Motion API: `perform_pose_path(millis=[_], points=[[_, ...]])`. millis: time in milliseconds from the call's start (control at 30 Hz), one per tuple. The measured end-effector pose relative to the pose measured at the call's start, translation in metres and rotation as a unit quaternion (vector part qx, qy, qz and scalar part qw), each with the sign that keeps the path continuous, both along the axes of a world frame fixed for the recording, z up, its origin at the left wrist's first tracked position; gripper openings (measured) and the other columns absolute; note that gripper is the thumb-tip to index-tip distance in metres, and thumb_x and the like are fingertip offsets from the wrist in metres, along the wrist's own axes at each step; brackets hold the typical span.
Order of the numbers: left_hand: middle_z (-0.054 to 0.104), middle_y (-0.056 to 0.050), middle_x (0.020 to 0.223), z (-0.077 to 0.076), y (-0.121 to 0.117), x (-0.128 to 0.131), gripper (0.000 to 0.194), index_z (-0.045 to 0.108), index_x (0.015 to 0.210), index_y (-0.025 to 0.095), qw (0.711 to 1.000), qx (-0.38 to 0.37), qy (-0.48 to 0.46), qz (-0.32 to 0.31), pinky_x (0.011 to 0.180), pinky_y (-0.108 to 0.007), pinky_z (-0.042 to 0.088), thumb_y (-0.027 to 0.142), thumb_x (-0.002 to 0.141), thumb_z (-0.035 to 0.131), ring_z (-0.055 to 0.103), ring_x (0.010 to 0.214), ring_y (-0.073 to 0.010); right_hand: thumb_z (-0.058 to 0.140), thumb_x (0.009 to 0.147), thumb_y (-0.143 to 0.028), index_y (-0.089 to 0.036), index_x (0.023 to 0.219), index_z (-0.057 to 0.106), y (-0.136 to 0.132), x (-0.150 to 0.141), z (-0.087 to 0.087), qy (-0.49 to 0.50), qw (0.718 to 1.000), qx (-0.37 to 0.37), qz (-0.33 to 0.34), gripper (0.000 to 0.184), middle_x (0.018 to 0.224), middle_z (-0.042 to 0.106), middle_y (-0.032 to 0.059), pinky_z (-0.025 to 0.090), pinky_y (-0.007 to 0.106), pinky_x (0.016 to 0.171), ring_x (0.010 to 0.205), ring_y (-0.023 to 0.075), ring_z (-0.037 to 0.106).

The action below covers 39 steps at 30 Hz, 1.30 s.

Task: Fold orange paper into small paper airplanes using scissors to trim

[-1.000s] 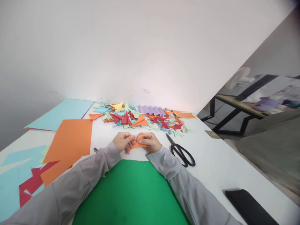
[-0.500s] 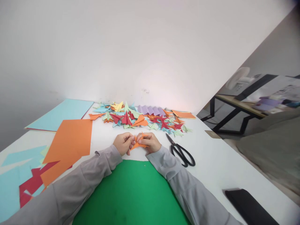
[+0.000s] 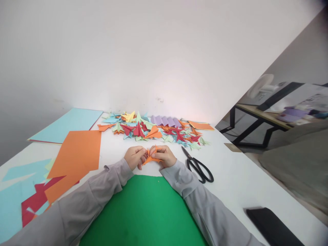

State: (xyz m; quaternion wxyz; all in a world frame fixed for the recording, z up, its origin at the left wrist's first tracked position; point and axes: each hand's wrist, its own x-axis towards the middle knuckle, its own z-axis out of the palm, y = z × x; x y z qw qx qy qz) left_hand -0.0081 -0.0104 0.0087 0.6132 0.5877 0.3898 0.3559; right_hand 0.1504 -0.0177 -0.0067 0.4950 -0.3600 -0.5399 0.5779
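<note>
From where I stand, the folded orange paper (image 3: 148, 160) is up between the person's two hands. The right hand (image 3: 167, 157) holds it in a narrow pinch, thumb against fingers; the left hand (image 3: 133, 158) has its fingertips drawn together on the paper's left edge. Just below both hands, toward the person, lies a green sheet (image 3: 143, 212), partly under the forearms. Black-handled scissors (image 3: 198, 167) rest near the right hand, on its outer side, blades pointing away from the person. Beyond the hands, a heap of small folded papers (image 3: 138, 130) spreads across the white desk (image 3: 230, 184), with a pleated purple strip (image 3: 165, 121) at its back. Left of the left hand are a large orange sheet (image 3: 79, 150) and, farther off, a light blue one (image 3: 66, 124). A black object (image 3: 274, 227) sits well to the right of the right hand, nearer the person.
</note>
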Motion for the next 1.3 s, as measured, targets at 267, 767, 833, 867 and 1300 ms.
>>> perform_pose_path(millis=[267, 767, 833, 867, 1300], points=[[0.046, 0.004, 0.038, 0.000, 0.002, 0.003, 0.030, 0.051, 0.058, 0.014, 1.000, -0.020, 0.020, -0.012, 0.024, -0.016, 0.033, 0.041, 0.071, 0.050, 0.042, 0.027, -0.0068, 0.071, 0.053, -0.024, -0.017, 0.056, 0.067, 0.000, 0.000, 0.000, -0.006, 1.000, 0.015, 0.013, 0.009, 0.056, 0.059, -0.0012, 0.036, 0.026, 0.055, 0.054, 0.0118, 0.047], [0.048, 0.006, 0.041, 0.006, -0.003, 0.002, 0.015, 0.048, 0.059, 0.015, 0.999, 0.020, 0.038, -0.006, 0.025, -0.014, 0.031, 0.023, 0.071, 0.045, 0.042, 0.026, -0.0049, 0.069, 0.054, -0.020, -0.017, 0.057, 0.067, -0.001, 0.000, 0.000, -0.005, 1.000, 0.013, 0.015, 0.005, 0.057, 0.059, -0.0014, 0.035, 0.027, 0.056, 0.055, 0.0116, 0.048], [0.048, 0.006, 0.043, 0.005, -0.005, 0.002, 0.015, 0.048, 0.060, 0.015, 0.998, 0.045, 0.041, 0.003, 0.025, -0.015, 0.032, 0.025, 0.071, 0.045, 0.042, 0.027, -0.0053, 0.070, 0.054, -0.021, -0.017, 0.058, 0.067, -0.001, 0.000, 0.002, -0.004, 1.000, 0.014, 0.017, 0.005, 0.057, 0.058, -0.0014, 0.035, 0.027, 0.056, 0.054, 0.0112, 0.048], [0.048, 0.006, 0.044, 0.004, -0.006, 0.001, 0.015, 0.049, 0.061, 0.016, 0.997, 0.058, 0.049, 0.007, 0.025, -0.016, 0.033, 0.025, 0.072, 0.045, 0.042, 0.028, -0.0057, 0.070, 0.054, -0.021, -0.017, 0.058, 0.067, -0.002, -0.001, 0.002, -0.003, 1.000, 0.014, 0.018, 0.005, 0.057, 0.058, -0.0014, 0.035, 0.027, 0.056, 0.054, 0.0111, 0.048], [0.058, -0.003, 0.052, -0.016, -0.003, 0.002, 0.026, 0.061, 0.063, 0.015, 0.819, 0.527, 0.206, 0.099, 0.049, -0.022, 0.038, 0.016, 0.078, 0.040, 0.050, 0.047, -0.0109, 0.068, 0.052, -0.017, -0.017, 0.056, 0.068, 0.001, 0.001, -0.002, 0.018, 0.999, 0.018, 0.021, 0.004, 0.058, 0.060, -0.0010, 0.036, 0.026, 0.056, 0.054, 0.0112, 0.050]])
